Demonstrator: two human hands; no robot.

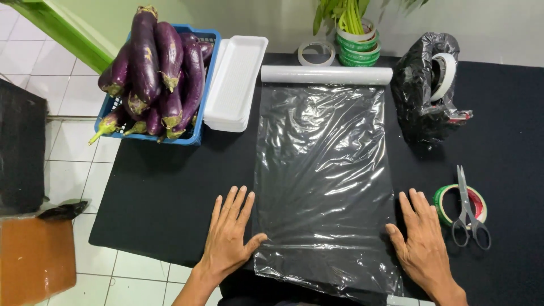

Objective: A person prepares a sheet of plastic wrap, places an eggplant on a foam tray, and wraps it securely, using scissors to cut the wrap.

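Pressing our left hand [229, 235] and right hand [422, 241] flat, fingers spread, we hold the clear film [326, 181] already unrolled across the black table [164, 192]; eggplants [156, 68] and foam trays [237, 82] sit untouched, so wrapping remains.

Produce-packing station, small shop or home setup. Black-covered table [170, 192] on white tiled floor [68, 96]. Far left: blue crate [205, 85] of eggplants [153, 62], white foam trays [237, 82]. Centre: cling-film roll [326, 75]. Right: tape rolls [357, 42], scissors [468, 209].
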